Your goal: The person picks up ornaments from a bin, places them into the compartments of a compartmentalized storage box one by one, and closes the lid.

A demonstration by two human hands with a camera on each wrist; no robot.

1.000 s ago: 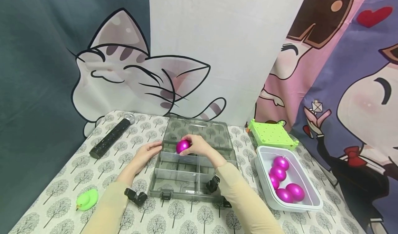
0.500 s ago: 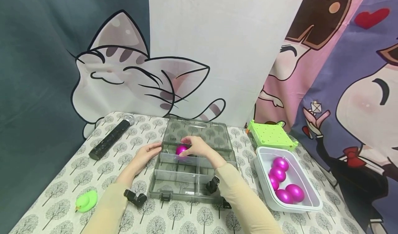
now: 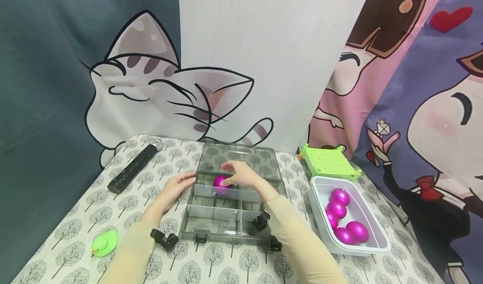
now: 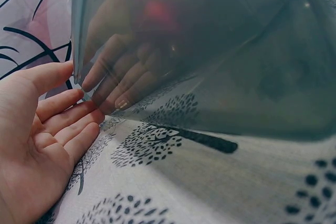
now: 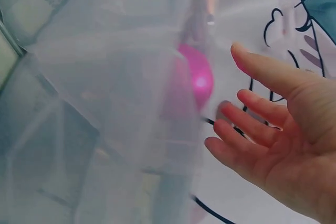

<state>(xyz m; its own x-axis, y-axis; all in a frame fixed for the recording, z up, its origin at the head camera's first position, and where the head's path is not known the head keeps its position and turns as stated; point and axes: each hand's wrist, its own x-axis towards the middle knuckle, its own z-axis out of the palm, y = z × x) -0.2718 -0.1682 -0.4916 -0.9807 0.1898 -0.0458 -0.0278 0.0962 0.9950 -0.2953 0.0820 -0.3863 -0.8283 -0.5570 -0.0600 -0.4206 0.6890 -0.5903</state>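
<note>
A shiny magenta ball (image 3: 217, 183) sits in the back left compartment of a smoky clear divided case (image 3: 222, 225) whose lid (image 3: 253, 160) lies folded back. My right hand (image 3: 243, 176) hovers just over the case beside the ball. In the right wrist view the right hand (image 5: 283, 140) has its fingers spread and a gap separates it from the ball (image 5: 202, 80), partly behind a milky divider. Fingertips of my left hand (image 3: 172, 193) rest at the case's left side; in the left wrist view that hand (image 4: 52, 145) has loosely extended fingers against the wall.
A white tub (image 3: 377, 244) with several magenta balls (image 3: 357, 232) stands at the right. Behind it is a green perforated stand (image 3: 329, 162). To the left lie a black microphone (image 3: 133, 169) and a green toy duck (image 3: 105, 243). A printed curtain (image 3: 275, 58) hangs behind.
The magenta ball has gone down into the back left compartment. My right hand has let go of it and drawn slightly up and right. The left hand stays put.
</note>
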